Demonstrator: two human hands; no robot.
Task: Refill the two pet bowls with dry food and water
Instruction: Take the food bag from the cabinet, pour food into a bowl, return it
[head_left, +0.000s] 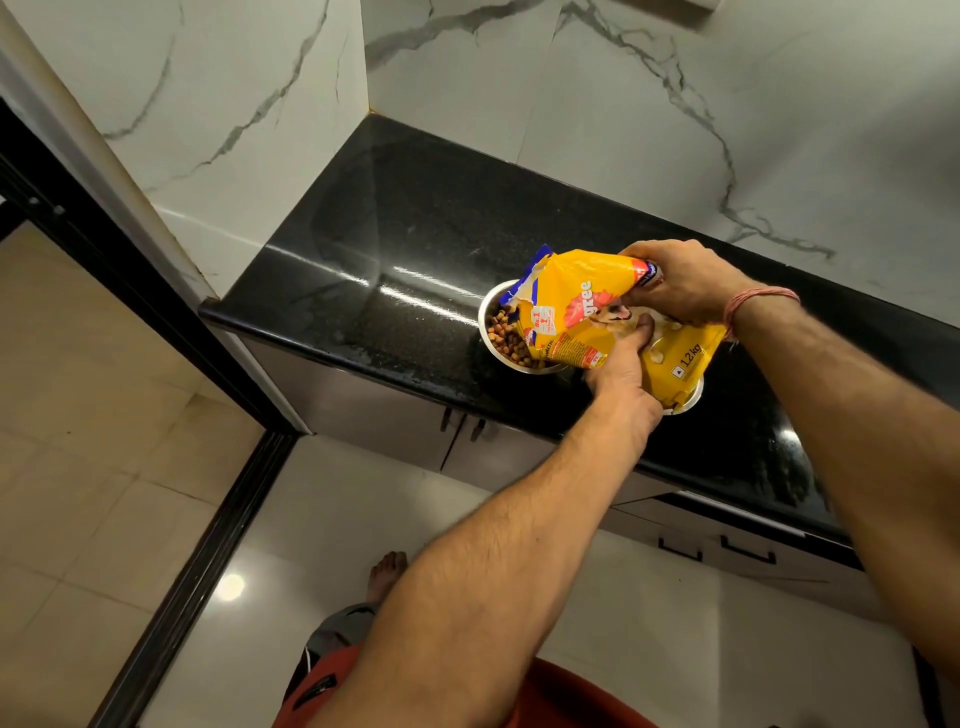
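Seen from above, a person stands at a glossy black countertop (415, 234) set into a corner of white marble-patterned wall. Both bare arms reach forward to a yellow bag of dry pet food (587, 306), which is tipped on its side with its torn open mouth pointing left. The left hand (621, 369) grips the bag from below, thumb pressed up against its front. The right hand (685, 283), with a red thread bracelet (753, 306) at the wrist, curls its fingers over the top of the bag and holds it. The bag's mouth lies over a round steel bowl (488, 322) on the counter, and brown kibble (506, 335) fills part of that bowl. A second steel bowl (688, 400) sits just to the right, mostly hidden under the bag; what it holds cannot be seen. Below the counter are grey cabinet doors (405, 415) with dark handles, and pale floor tiles (104, 493).
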